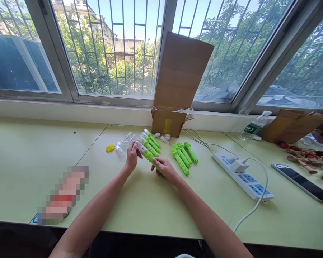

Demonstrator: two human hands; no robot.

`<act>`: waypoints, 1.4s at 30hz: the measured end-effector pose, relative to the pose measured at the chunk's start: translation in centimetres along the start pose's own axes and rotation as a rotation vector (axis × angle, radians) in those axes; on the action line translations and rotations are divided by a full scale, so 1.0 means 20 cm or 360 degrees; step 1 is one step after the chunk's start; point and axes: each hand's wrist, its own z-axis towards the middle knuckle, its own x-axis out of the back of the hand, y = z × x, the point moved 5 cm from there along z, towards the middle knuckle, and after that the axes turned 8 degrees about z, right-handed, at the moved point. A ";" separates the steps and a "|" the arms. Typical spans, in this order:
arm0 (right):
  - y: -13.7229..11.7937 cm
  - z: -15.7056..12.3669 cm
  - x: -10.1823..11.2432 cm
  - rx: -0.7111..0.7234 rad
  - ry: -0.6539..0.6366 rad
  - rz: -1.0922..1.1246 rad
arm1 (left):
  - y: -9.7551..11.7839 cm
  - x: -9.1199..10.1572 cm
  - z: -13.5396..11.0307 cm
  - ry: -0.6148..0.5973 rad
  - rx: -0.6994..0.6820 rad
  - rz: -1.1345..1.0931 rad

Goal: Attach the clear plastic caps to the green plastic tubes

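Observation:
Both my hands are closed on one green plastic tube with a clear top (147,153), held tilted above the table. My left hand (132,156) grips the clear end, and my right hand (164,169) wraps round the green ribbed lower end. Just behind lie several similar green tubes with clear tops (150,143), side by side. To the right of my right hand are several green ribbed tubes (181,161) without clear tops. Clear plastic caps (120,150) are scattered left of my left hand, near a yellow coil (110,148).
An open cardboard box (161,122) stands against the window sill, with small whitish pieces (165,138) before it. A power strip (243,175) with cables, a phone (303,182), a water bottle (256,125) and wooden pieces (307,157) are on the right. A blurred-out item (66,195) lies left.

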 end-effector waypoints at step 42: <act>-0.04 -0.07 -0.05 -0.0343 -0.0603 0.0932 | -0.20 -0.03 0.00 -0.0094 0.0737 -0.0196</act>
